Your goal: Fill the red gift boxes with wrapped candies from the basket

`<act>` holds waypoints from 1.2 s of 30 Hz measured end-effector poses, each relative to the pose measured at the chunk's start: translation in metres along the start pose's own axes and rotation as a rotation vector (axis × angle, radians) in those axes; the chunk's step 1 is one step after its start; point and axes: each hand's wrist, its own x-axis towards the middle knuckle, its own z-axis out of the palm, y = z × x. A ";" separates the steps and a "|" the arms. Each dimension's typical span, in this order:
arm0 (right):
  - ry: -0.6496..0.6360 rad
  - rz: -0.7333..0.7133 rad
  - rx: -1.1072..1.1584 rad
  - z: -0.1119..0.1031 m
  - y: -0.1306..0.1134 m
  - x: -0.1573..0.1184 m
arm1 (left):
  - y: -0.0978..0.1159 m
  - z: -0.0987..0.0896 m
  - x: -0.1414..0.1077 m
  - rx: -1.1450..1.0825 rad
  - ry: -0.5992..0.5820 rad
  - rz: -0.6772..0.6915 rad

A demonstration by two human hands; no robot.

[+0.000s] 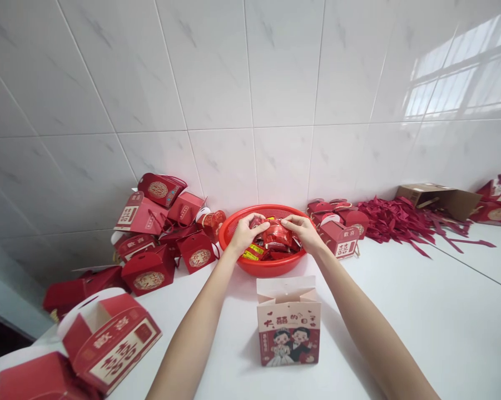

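Observation:
Both hands are over a red plastic basket [262, 269] filled with wrapped sweets. My left hand [246, 233] is closed, pinching the left side of a shiny red candy packet [277, 233]. On its right side, my right hand [303, 232] pinches the same packet between thumb and fingers. Yellow-and-red wrapped sweets [253, 253] lie in the basket below my left hand. Nearer to me, between my forearms, a paper gift box [288, 333] with a cartoon bridal couple stands upright, its top open. Its inside bottom is hidden.
Several red gift boxes [148, 272] are piled at the left, with an open one [117, 344] closer to me. More small boxes [342, 236] stand right of the basket. Beyond them lie dark red ribbons [390, 225] and a brown cardboard box [459, 204]. A tiled wall [217, 161] closes the back.

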 end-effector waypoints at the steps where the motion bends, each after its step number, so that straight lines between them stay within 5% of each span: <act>1: 0.014 0.000 0.008 0.000 0.001 0.001 | 0.000 0.000 0.000 -0.012 -0.002 -0.006; 10: 0.160 -0.087 0.043 -0.003 0.004 0.004 | 0.010 0.001 -0.005 -0.066 -0.139 -0.146; 22: -0.093 0.050 0.079 -0.005 -0.006 -0.005 | 0.011 0.000 -0.007 -0.098 -0.156 -0.175; 30: -0.140 0.091 0.140 -0.006 -0.009 -0.006 | 0.017 0.000 -0.010 -0.201 -0.122 -0.200; 36: 0.139 0.004 0.097 -0.002 -0.003 -0.002 | 0.007 -0.006 0.000 -0.267 0.052 -0.262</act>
